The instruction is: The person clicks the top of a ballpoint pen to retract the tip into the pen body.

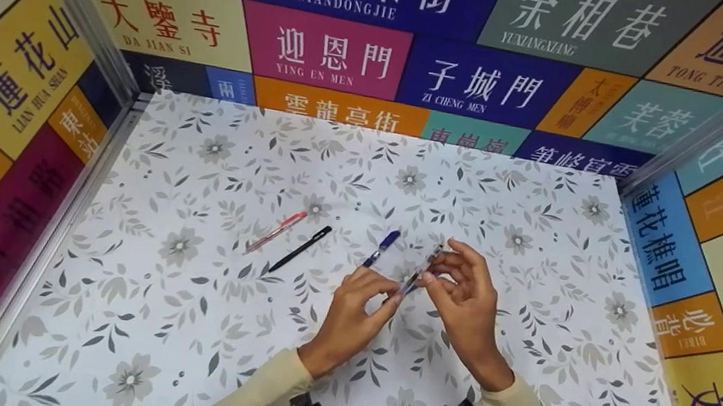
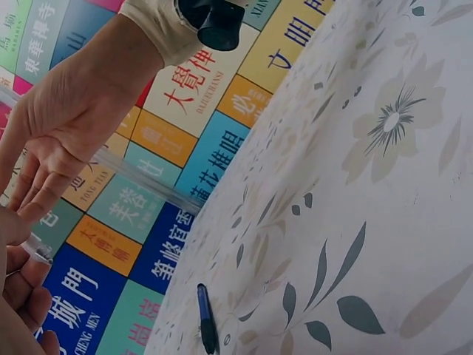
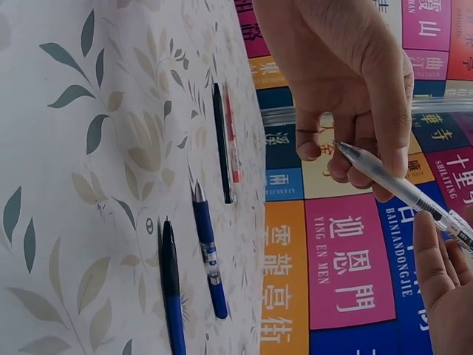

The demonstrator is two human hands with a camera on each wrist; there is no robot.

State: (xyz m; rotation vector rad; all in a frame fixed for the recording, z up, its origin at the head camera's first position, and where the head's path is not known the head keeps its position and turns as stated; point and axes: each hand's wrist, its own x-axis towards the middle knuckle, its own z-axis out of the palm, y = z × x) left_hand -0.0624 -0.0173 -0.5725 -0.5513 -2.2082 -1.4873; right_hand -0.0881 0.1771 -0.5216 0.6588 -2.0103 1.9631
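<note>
Both hands pinch a clear pen [image 1: 421,272] above the table's [image 1: 178,319] centre: left hand [image 1: 354,314] at its seven-o'clock tip, right hand [image 1: 467,301] mid-barrel. Fingers hide its middle. A blue pen [image 1: 382,248] lies at eleven o'clock.

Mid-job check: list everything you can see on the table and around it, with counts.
clear pen: 1, transparent barrel, held above the table between both hands
blue pens: 2 in the right wrist view, lying side by side near the hands; the head view shows only one
black pen: 1, black, left of the blue pens
red pen: 1, red and clear, beside the black pen
table: 1, white with grey flowers
walls: coloured sign panels, three sides
left hand: pinches the clear pen's lower end
right hand: holds its upper part
</note>
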